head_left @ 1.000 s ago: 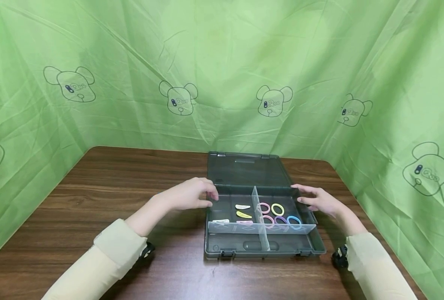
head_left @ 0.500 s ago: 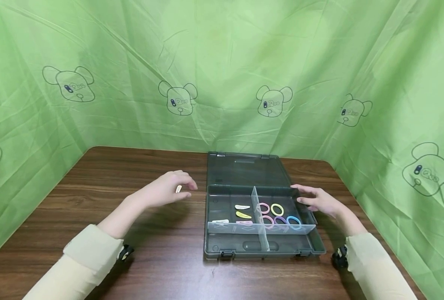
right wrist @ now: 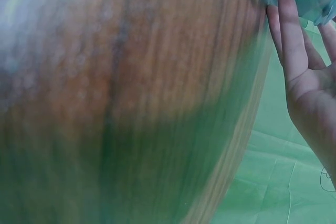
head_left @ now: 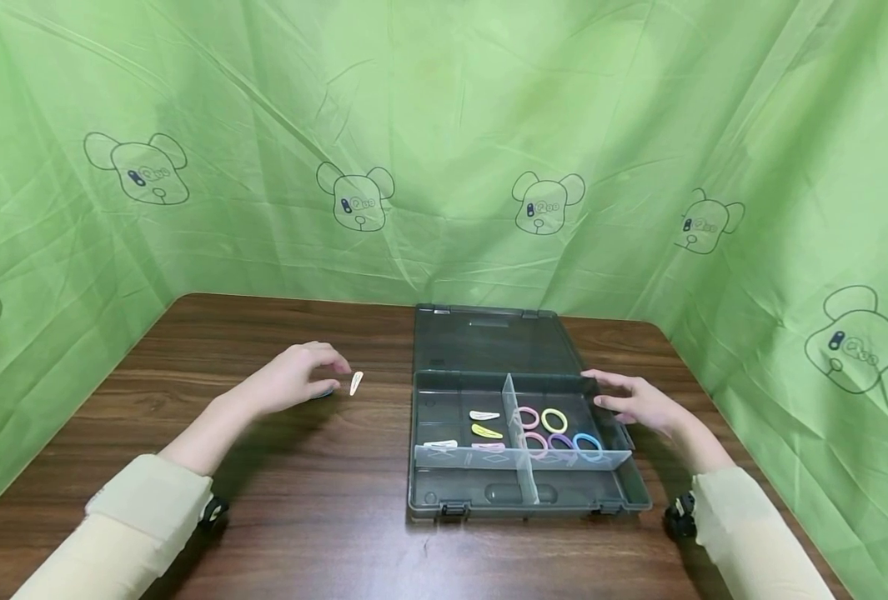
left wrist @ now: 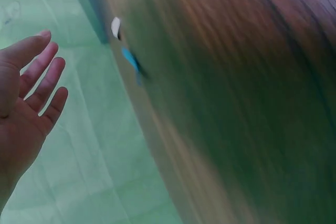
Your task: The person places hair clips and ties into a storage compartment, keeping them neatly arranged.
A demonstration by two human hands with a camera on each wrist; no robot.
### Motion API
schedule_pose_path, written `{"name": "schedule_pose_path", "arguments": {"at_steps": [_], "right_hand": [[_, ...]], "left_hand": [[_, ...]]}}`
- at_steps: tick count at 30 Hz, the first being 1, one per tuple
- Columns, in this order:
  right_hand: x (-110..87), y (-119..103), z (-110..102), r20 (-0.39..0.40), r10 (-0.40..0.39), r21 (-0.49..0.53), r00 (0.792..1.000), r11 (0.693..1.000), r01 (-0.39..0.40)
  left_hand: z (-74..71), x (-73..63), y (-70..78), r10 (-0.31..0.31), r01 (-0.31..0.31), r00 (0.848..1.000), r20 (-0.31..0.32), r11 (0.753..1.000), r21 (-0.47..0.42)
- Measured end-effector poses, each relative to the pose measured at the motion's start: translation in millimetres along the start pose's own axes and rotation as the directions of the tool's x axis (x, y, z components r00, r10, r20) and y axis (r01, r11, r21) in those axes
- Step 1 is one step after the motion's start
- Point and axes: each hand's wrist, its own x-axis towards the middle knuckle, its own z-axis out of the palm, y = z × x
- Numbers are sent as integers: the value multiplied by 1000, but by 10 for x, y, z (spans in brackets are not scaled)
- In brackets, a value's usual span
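Note:
My left hand (head_left: 293, 379) hovers over the table with loosely bent fingers and holds nothing. Just right of its fingertips a white hair clip (head_left: 356, 383) lies on the wood, and a blue hair clip (head_left: 323, 393) is partly hidden under the hand. Both the white clip (left wrist: 115, 28) and the blue clip (left wrist: 131, 60) appear in the left wrist view, apart from the fingers. My right hand (head_left: 642, 404) rests with extended fingers against the right side of a dark translucent divided box (head_left: 474, 507), whose lid (head_left: 496, 337) is folded back.
In the box's back left compartment lie several hair clips, among them a yellow clip (head_left: 486, 431) and a pink clip (head_left: 489, 447). Its back right compartment holds several hair ties, including a blue hair tie (head_left: 589, 445). A green curtain (head_left: 451, 108) surrounds the table.
My left hand has moved left from the box's left edge to above the table, uncovering the white clip there. The right hand and the box have stayed put.

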Motion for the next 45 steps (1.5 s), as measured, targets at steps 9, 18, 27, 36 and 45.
{"name": "schedule_pose_path", "arguments": {"at_steps": [9,18,27,36,45], "right_hand": [[-11,-9,-10,2,-4,-1,1000,1000,4],[-10,-14,8,6,-13,6,1000,1000,13],[-1,-26,12,1,-7,-19,1000,1000,7],[-4,-30,7,-4,0,-29,1000,1000,0],[-6,-14,3,-3,-2,-22,1000,1000,2]], "left_hand": [[23,-115,-245,-82,81,996,43,997,16],[101,-135,-400,-104,105,987,121,995,2],[185,-144,-474,-88,90,983,158,996,-5],[201,-121,-469,-107,108,979,171,994,4],[210,-103,-473,-114,119,977,179,993,-16]]}}
